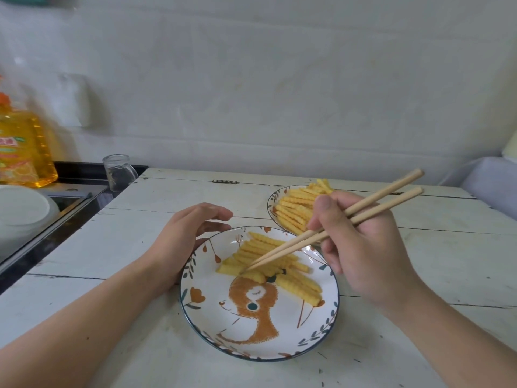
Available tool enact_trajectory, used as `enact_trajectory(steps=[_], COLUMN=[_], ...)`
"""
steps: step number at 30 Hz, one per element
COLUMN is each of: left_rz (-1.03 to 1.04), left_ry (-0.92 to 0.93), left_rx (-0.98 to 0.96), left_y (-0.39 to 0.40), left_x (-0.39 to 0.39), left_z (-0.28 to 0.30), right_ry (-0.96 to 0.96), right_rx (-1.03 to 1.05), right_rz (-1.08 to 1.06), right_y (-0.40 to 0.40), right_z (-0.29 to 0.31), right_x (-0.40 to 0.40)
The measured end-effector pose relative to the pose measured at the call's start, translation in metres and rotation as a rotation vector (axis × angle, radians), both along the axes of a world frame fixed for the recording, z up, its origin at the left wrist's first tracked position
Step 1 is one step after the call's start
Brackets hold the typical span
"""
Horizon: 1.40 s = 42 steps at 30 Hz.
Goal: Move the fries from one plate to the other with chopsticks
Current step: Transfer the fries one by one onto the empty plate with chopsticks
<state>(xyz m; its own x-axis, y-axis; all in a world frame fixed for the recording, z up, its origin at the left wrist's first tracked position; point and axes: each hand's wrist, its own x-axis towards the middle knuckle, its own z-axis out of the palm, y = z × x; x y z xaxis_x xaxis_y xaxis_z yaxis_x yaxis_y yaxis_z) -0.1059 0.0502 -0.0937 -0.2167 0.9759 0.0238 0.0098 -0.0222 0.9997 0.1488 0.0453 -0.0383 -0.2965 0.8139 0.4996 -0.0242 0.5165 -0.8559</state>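
So the fries are split across both plates right now: a small bunch (268, 261) sits on the upper half of the near plate (251, 340) with the bear drawing, and a bigger pile (296, 210) fills the far plate (272, 201) just behind it. Can't say for sure which plate is the source, so it's either roughly a third done or a third left, my guess only. The chopsticks (321, 233) angle down with their tips nearly together, touching the near-plate fries at the bunch's lower left edge; whether a fry is actually pinched between the tips is too small to tell. The right hand (361, 247) has its grip curled round the chopsticks. The left hand (181, 239) rests on the white wooden surface (140, 219) against the near plate's rim, fingers relaxed, holding nothing. Plenty of fries left to shuttle either way.
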Motion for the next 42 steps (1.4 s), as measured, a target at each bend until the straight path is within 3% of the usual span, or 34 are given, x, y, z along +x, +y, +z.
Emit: enact_trajectory(steps=[5, 9, 29, 33, 37, 40, 42], left_rz=[-0.005, -0.01, -0.008, -0.001, 0.001, 0.004, 0.002], left_ry=[0.015, 0.028, 0.017, 0.019, 0.03, 0.031, 0.027], left_rx=[0.004, 0.009, -0.012, -0.022, -0.018, -0.019, -0.022], left_y=[0.001, 0.002, 0.003, 0.003, 0.002, 0.001, 0.001], left_x=[-0.003, -0.003, -0.002, -0.002, -0.001, -0.001, -0.001], left_z=[-0.004, -0.005, -0.005, -0.005, -0.003, -0.003, -0.003], right_ry=[0.212, 0.079, -0.15, -0.05, 0.185, 0.323, 0.287], right_rx=[-0.002, 0.044, 0.185, 0.133, 0.025, -0.144, -0.215], right_rz=[-0.198, -0.374, -0.297, -0.321, -0.368, -0.222, -0.104], right_y=[0.023, 0.046, 0.058, 0.059, 0.06, 0.048, 0.037], right_z=[0.016, 0.011, -0.015, -0.015, 0.0, 0.016, 0.019], right_x=[0.02, 0.039, 0.029, 0.031, 0.035, 0.036, 0.032])
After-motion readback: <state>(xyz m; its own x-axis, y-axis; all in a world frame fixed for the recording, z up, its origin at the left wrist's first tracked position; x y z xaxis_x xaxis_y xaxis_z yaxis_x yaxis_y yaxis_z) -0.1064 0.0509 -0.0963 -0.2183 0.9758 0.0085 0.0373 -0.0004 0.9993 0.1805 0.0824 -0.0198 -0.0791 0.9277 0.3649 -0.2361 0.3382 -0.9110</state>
